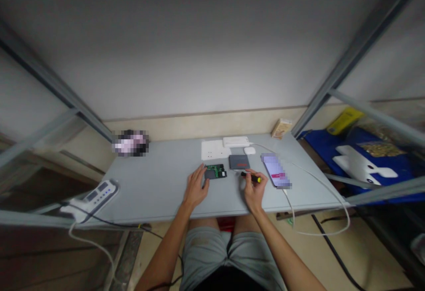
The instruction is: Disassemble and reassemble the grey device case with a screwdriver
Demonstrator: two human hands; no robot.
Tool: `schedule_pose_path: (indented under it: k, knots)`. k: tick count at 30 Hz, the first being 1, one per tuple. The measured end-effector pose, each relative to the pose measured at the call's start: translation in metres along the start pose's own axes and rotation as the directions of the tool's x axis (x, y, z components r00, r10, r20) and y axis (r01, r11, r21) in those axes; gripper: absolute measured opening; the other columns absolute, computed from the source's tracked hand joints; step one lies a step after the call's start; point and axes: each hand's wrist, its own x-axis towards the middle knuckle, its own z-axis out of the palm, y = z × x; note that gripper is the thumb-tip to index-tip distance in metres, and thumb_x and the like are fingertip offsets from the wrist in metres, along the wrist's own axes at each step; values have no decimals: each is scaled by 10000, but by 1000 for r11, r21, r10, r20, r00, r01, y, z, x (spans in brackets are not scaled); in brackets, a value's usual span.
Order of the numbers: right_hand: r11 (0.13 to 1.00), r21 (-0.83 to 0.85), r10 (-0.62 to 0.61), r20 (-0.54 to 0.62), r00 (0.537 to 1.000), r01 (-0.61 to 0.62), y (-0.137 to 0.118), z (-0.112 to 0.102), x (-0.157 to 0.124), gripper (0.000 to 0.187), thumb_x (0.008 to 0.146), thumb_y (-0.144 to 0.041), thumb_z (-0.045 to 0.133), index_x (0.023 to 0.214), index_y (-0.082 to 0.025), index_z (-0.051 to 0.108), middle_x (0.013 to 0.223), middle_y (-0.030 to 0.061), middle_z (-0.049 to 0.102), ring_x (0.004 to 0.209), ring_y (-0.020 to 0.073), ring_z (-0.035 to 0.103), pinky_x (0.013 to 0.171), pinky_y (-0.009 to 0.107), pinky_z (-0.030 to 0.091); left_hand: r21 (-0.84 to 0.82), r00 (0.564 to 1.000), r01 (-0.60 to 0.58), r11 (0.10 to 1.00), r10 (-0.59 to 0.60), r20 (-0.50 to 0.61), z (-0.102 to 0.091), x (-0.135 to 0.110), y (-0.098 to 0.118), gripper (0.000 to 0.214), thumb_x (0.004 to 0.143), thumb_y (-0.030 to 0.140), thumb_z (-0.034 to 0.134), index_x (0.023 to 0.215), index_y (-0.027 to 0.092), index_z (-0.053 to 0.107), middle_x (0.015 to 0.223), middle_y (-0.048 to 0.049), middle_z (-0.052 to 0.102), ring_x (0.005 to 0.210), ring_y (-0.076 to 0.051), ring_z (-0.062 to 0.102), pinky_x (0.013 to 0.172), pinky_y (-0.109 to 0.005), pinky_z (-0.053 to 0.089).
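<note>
My left hand [195, 188] rests on the grey table [156, 185] with its fingers spread, touching the left edge of a small open device with a green circuit board [215, 171]. My right hand [255, 190] is closed around a small screwdriver [251, 177] with a black and yellow handle, its tip pointing left towards the board. A dark grey cover plate [239, 162] lies just behind the screwdriver.
A phone [275, 170] with a lit screen lies to the right, on a white cable [318, 185]. White pad [212, 150], white box [235, 141] and small white mouse-like item [249, 150] sit behind. A power strip [94, 197] is at the left edge. Metal frame posts flank the table.
</note>
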Motion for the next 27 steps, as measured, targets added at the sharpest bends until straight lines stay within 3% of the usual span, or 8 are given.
schedule_pose_path:
  k: [7, 19, 22, 27]
  knots:
    - [998, -39, -40, 5, 999, 40, 2, -2, -3, 397, 832, -495, 708, 999, -245, 449, 1026, 74, 688, 976, 203, 674, 896, 425, 528, -24, 999, 34, 999, -33, 28, -2, 0, 3, 470, 952, 199, 480, 1421, 209, 484, 1489, -121, 542, 1376, -238, 507, 1148, -488, 389]
    - [996, -59, -66, -8, 998, 66, 0, 2, 0, 315, 836, -428, 716, 987, -224, 529, 965, 55, 694, 885, 193, 672, 837, 379, 526, -64, 997, 73, 995, -73, -2, -1, 1, 1, 460, 957, 234, 505, 1416, 228, 497, 1445, -98, 583, 1331, -244, 543, 1147, -479, 392]
    - [997, -57, -39, 86, 996, 44, -4, 19, 8, 293, 835, -429, 716, 975, -225, 559, 963, 48, 699, 883, 191, 670, 809, 350, 523, -59, 990, 137, 989, -138, -4, 0, 11, 1, 488, 940, 291, 565, 1415, 204, 497, 1375, -116, 624, 1264, -270, 581, 1101, -479, 427]
    - [991, -128, 11, 325, 946, 33, -15, 55, 24, 236, 829, -412, 716, 947, -240, 606, 895, 10, 691, 794, 175, 651, 789, 320, 512, -56, 985, 174, 983, -175, -14, 6, 29, 6, 407, 942, 286, 569, 1340, 204, 559, 1332, -101, 637, 1240, -281, 554, 1065, -476, 436]
